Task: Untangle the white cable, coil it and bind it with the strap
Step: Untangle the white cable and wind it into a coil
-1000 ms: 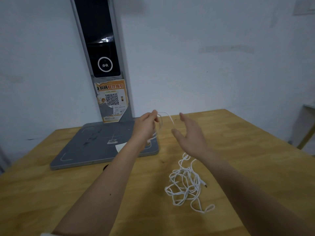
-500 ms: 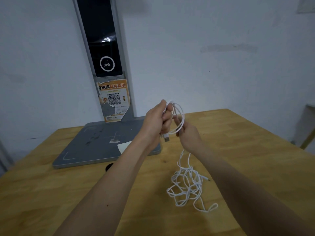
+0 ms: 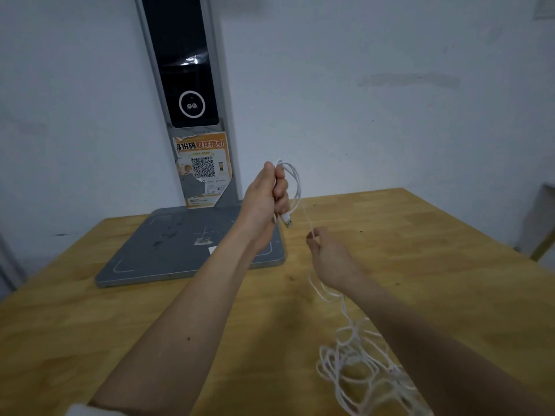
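Note:
My left hand (image 3: 265, 195) is raised above the table, closed on a small coil of the white cable (image 3: 295, 187). The cable's USB plug (image 3: 286, 220) hangs just below that fist. From the coil a strand runs down to my right hand (image 3: 327, 253), which pinches it between thumb and fingers, lower and to the right. Behind my right wrist the cable drops to a loose tangled heap (image 3: 357, 367) on the wooden table (image 3: 435, 265), partly hidden by my right forearm. No strap is visible.
A grey device with a flat base plate (image 3: 168, 250) and a tall upright column (image 3: 183, 85) bearing an orange QR sticker stands at the back left of the table, against the white wall. The table's right edge falls away at far right.
My right hand has moved down and away from my left hand, sliding along the cable. The left hand still holds the coil, raised slightly. The view has tilted so the tangle sits lower right.

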